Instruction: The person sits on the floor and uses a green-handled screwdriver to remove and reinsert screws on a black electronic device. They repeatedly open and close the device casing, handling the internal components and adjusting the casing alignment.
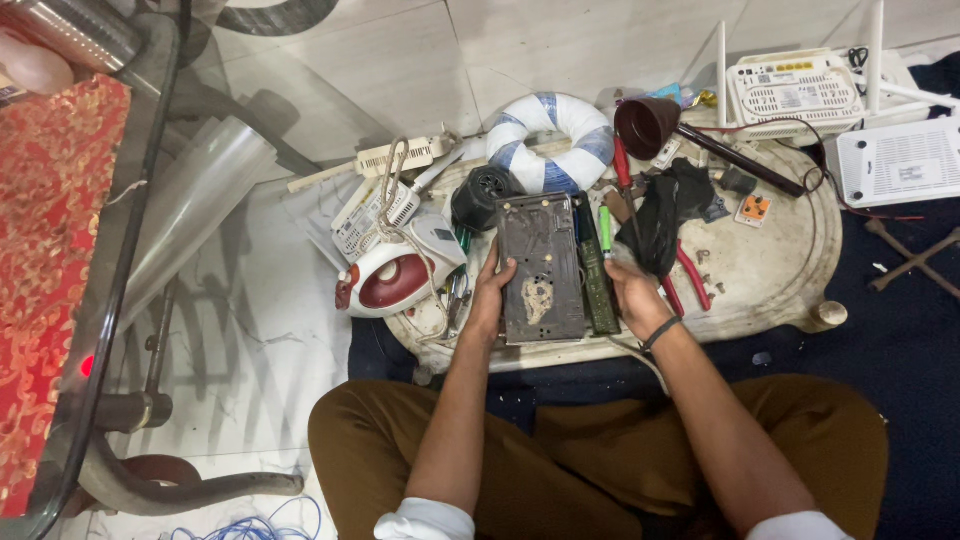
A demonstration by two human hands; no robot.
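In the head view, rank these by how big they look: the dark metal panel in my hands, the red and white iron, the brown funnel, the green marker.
1. dark metal panel, held between left hand and right hand
2. red and white iron, somewhat smaller
3. brown funnel
4. green marker, smallest

All lie at a similar distance from the camera, so the order looks reliable.

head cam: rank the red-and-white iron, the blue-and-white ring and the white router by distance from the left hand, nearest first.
From the left hand:
1. Red-and-white iron, just to its left on the tray's edge.
2. Blue-and-white ring, beyond it, at the far side of the tray.
3. White router, far right, at the top of the view.
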